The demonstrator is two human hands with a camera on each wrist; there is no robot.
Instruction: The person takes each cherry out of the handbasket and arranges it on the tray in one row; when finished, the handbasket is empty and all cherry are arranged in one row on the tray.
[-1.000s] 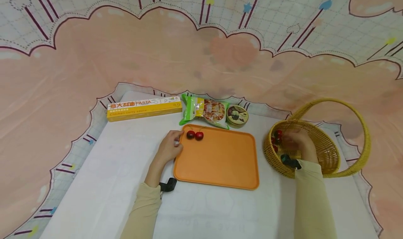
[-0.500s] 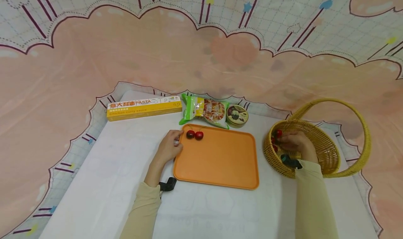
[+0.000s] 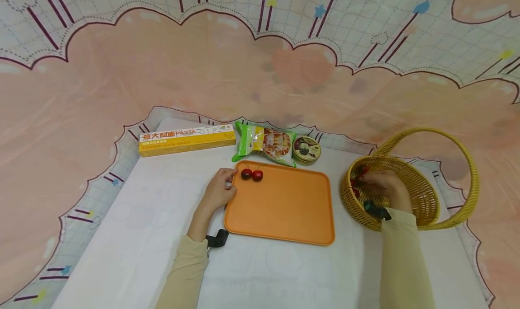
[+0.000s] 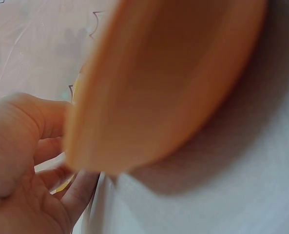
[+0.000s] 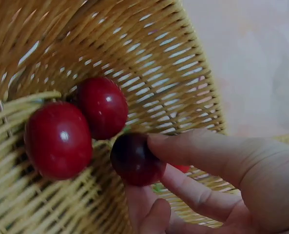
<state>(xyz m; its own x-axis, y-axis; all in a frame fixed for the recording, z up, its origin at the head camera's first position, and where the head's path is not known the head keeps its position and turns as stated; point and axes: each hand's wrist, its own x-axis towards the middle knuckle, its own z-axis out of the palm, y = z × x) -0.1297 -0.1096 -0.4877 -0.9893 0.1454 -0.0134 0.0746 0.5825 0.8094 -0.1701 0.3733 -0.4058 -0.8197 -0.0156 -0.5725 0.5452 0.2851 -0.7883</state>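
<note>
While the basket [image 3: 424, 191] stands at right, the orange tray [image 3: 280, 209] lies at centre

The left hand [image 3: 219, 189] touches the tray's upper left edge, probably for steadying it; fingertips are partly hidden, so I cannot tell whether it grips. The right hand [image 3: 383, 184] makes a narrow pinch inside the basket, apparently because the fruit is small: a dark cherry [image 5: 134, 161] sits between thumb and fingertips. Two red cherries [image 5: 59, 140] lie to its upper left in the right wrist frame.
</note>
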